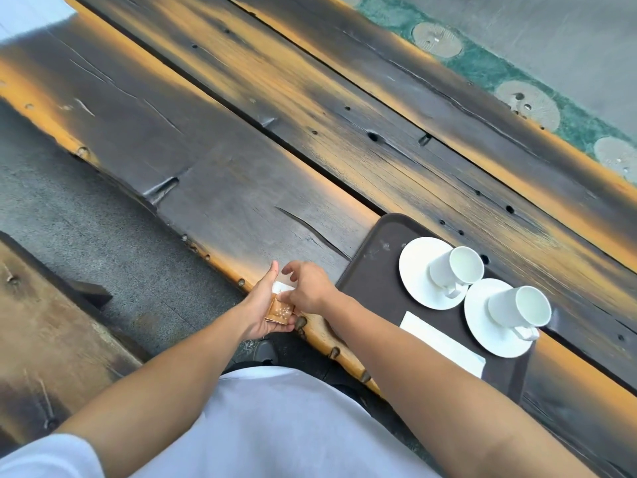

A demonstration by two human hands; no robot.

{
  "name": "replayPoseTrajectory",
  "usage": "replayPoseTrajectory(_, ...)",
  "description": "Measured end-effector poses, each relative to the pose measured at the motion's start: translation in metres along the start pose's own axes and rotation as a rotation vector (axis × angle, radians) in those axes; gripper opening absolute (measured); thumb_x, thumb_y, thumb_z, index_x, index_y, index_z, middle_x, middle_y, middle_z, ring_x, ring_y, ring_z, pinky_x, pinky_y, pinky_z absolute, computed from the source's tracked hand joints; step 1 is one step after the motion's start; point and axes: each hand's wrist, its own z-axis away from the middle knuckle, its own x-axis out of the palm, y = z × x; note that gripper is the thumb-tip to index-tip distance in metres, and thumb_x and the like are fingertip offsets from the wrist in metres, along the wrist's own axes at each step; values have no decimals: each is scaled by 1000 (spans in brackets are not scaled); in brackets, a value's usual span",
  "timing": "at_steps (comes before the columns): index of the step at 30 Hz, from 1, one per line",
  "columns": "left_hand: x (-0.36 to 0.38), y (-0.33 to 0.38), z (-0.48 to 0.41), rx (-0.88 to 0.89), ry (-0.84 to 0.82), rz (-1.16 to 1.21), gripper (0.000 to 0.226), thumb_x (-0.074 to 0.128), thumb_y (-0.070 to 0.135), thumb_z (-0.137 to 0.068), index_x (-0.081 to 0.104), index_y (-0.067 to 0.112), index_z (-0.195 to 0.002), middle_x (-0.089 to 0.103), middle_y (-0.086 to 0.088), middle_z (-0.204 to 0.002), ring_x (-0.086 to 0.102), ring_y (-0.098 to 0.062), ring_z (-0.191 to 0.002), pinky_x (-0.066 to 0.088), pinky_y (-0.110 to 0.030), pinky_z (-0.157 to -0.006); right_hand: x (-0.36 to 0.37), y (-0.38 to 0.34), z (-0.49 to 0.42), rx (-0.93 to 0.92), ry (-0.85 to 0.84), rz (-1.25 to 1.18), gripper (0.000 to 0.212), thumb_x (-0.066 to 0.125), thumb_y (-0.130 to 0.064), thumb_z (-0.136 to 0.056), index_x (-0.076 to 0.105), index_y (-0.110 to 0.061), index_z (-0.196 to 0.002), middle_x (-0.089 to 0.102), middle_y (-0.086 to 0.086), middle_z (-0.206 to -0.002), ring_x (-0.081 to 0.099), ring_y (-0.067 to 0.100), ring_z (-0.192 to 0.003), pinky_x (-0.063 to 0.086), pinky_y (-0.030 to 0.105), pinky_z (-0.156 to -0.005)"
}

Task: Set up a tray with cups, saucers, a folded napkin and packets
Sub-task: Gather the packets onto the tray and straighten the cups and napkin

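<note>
Head view: packets [281, 310] held at the table [241, 208] edge, tray [372, 270] to the right.
Left hand [262, 307] cradles the packets, fingers curled beneath; right hand [308, 288] pinches their top. Tray lies just right of the grip, nearer the right hand.

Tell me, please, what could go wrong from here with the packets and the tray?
1. The packets lie in the left hand right over the table edge while the right hand picks at them; one could slip from the grip to the floor.
2. The nearer saucer sits close to the rim of the tray, so a nudge might tip its cup.
</note>
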Motion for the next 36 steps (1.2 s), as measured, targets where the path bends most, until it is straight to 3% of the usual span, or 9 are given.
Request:
replayPoseTrajectory(4, 3, 3, -2, 12, -18, -9, 90, 34, 85, -83, 64, 2, -71, 54, -17, -58, 52, -25, -43, 51, -31, -47, -5, -1, -1, 59, -140, -74, 23, 74, -13, -88, 68, -9, -110, 75, 9, -96, 69, 21, -73, 55, 28, -69)
replayPoseTrajectory(7, 3, 6, -4, 4, -54, -9, 86, 37, 84, -83, 65, 3, -77, 54, -18, -60, 53, -25, -45, 52, -32, -49, -6, -1, -2, 79, -164, -112, 21, 76, -8, -86, 66, -10, -104, 75, 14, -101, 68, 23, -76, 59, 37, -81)
replayPoseTrajectory(12, 5, 7, -9, -16, -88, -23, 73, 45, 74, -88, 66, 5, -95, 66, -24, -73, 66, -31, -56, 60, -38, -58, -7, 4, -4, 65, -126, -36, 20, 78, -13, -83, 63, -15, -97, 74, 11, -103, 69, 28, -95, 57, 39, -87)
replayPoseTrajectory(16, 1, 12, -8, 7, -138, -67, 50, 60, 53, -91, 63, 8, -112, 73, -22, -89, 74, -35, -78, 62, -44, -76, -14, 15, -4, 106, -62, -38, 22, 80, -19, -82, 62, -17, -94, 68, 3, -96, 66, 25, -99, 50, 32, -82)
replayPoseTrajectory(21, 6, 23, -8, 20, -198, -146, 36, 78, 18, -79, 69, 0, -108, 72, -23, -105, 74, -33, -95, 61, -41, -85, -32, 33, 0, 197, 9, -183, 25, 78, -14, -82, 66, -5, -103, 73, 13, -106, 69, 29, -102, 57, 44, -91)
replayPoseTrajectory(25, 16, 29, -17, -14, -239, -176, 24, 70, -1, -86, 70, -6, -109, 72, -26, -109, 74, -31, -97, 62, -38, -83, -42, 46, 9, 290, 46, -398, 31, 73, -5, -87, 62, 1, -115, 68, 18, -116, 71, 34, -101, 62, 42, -82)
replayPoseTrajectory(28, 26, 32, -25, -28, -240, -208, 24, 65, -7, -88, 68, -7, -112, 73, -26, -106, 75, -30, -93, 63, -34, -77, -47, 56, 15, 323, 101, -535, 20, 75, -5, -86, 61, -7, -101, 68, 13, -105, 70, 27, -92, 60, 32, -73)
replayPoseTrajectory(31, 41, 35, -33, -12, -211, -185, 24, 62, -9, -90, 67, -7, -114, 74, -25, -105, 76, -30, -90, 63, -34, -77, -48, 65, 21, 364, 219, -712, 22, 77, -4, -84, 56, -13, -86, 67, 8, -89, 66, 19, -72, 55, 22, -57)
replayPoseTrajectory(36, 67, 36, -44, 32, -186, -108, 26, 60, -11, -91, 67, -5, -115, 75, -22, -106, 75, -28, -95, 63, -31, -78, -47, 78, 27, 479, 332, -995, 19, 77, -9, -85, 60, -14, -82, 72, 12, -95, 65, 14, -65, 53, 20, -53)
